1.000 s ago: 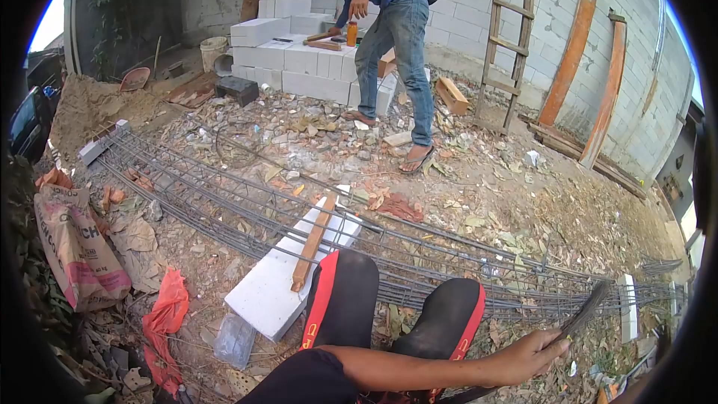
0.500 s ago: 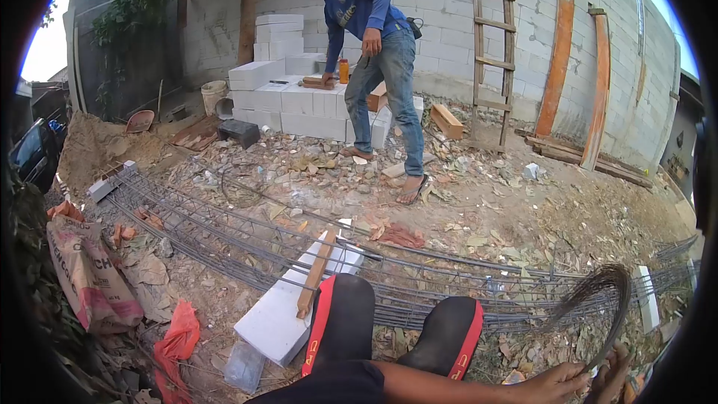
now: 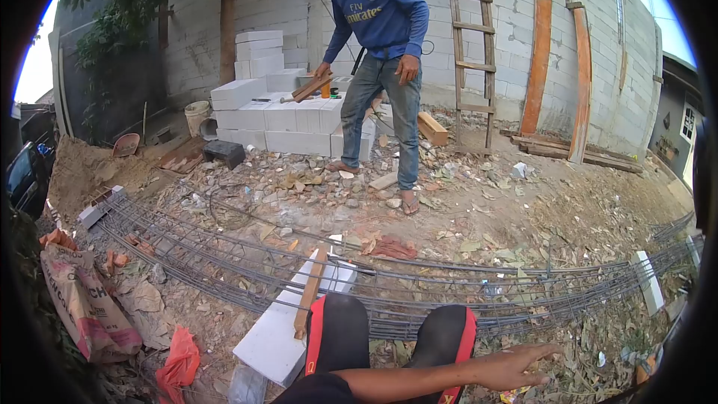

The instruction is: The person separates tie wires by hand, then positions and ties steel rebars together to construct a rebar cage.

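My left hand (image 3: 516,366) reaches across to the lower right, past my knees, over leaf-strewn ground. Its fingers are stretched out, and I see nothing in them. My right hand is out of sight. Just beyond my knees lies a long cage of steel reinforcing bars (image 3: 523,324), running from the left to the right edge. Under its middle rests a white block (image 3: 273,344) with a wooden strip (image 3: 310,295) on top. Another white block (image 3: 647,284) stands by the cage's right end. The wire bundle seen earlier is not visible.
Beyond the cage, a person in a blue shirt (image 3: 378,11) holds wooden pieces (image 3: 310,90) beside stacked white blocks (image 3: 243,120). A ladder (image 3: 473,67) leans on the wall. A cement sack (image 3: 86,299) and orange plastic (image 3: 178,359) lie left. Rubble covers the middle ground.
My right hand and the wire bundle have left view. My left hand has moved left and up, its fingers now extended. The other person has straightened and lifted the wooden pieces.
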Tool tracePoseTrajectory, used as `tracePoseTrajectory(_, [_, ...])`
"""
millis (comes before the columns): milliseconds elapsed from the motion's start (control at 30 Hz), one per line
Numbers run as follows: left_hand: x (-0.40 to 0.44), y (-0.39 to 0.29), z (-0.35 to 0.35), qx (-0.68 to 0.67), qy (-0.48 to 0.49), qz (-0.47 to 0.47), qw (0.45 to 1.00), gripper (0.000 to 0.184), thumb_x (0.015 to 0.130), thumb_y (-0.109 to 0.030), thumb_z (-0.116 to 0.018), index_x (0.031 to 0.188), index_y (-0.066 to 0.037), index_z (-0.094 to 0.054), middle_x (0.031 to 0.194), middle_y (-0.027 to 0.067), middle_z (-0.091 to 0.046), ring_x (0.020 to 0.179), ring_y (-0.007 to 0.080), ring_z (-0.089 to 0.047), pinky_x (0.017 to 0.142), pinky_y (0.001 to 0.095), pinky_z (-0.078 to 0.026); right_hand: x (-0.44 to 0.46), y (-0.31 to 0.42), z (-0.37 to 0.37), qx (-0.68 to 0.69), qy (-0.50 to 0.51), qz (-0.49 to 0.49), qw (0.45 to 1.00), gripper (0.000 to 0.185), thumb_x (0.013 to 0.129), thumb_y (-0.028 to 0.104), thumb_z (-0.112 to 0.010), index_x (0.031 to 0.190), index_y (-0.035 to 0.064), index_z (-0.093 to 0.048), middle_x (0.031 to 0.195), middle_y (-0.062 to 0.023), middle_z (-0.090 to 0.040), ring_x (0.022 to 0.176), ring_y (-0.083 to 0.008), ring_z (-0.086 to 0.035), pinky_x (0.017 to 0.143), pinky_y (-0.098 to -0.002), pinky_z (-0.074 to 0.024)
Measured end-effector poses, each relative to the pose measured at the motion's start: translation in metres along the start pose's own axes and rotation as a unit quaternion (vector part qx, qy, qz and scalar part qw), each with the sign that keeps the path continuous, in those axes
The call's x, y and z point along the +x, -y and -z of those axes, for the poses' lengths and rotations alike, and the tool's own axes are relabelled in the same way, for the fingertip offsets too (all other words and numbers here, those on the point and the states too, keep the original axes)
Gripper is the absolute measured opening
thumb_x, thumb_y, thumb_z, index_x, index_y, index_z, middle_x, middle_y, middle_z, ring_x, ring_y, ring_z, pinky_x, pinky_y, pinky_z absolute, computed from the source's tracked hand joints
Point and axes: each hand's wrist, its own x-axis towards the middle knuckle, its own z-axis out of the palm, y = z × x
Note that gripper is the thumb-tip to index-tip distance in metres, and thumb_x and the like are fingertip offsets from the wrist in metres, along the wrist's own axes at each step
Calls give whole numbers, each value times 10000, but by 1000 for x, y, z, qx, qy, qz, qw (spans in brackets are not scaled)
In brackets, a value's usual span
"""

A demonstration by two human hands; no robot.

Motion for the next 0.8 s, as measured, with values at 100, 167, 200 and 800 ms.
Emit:
tracePoseTrajectory(100, [6,-31,53,-37,31,41,998,645,1050,-471,-565,1504,-35,-424,1266,237,-640,1186,308,-630,987,430,-497,25,-54,34,-160,-33,0,987,887,837,511,-705,1543,115,-343,1452,-229,-450,1329,-427,-442,1085,-542,-363])
tracePoseTrajectory(167, [5,-48,69,-103,95,105,985,690,1028,-415,-619,1553,-34,-384,1377,256,-612,1302,345,-598,1072,448,-471,32,-108,36,-246,4,-43,968,883,819,479,-743,1526,91,-382,1415,-247,-499,1297,-431,-489,1065,-529,-399])
tracePoseTrajectory(200, [3,-47,68,-81,103,111,985,683,1021,-409,-631,1544,-36,-398,1370,248,-620,1302,344,-601,1068,445,-475,29,-133,30,-278,36,-76,957,881,810,464,-763,1517,80,-402,1396,-256,-523,1281,-433,-513,1055,-523,-417])
tracePoseTrajectory(800, [-30,-65,126,15,111,185,976,489,924,-232,-763,1343,-18,-627,1271,208,-672,1188,365,-640,1005,422,-495,-23,-63,-117,-176,-51,18,983,226,1033,129,-527,1169,64,-696,818,-223,-694,722,-371,-687,663,-482,-511])
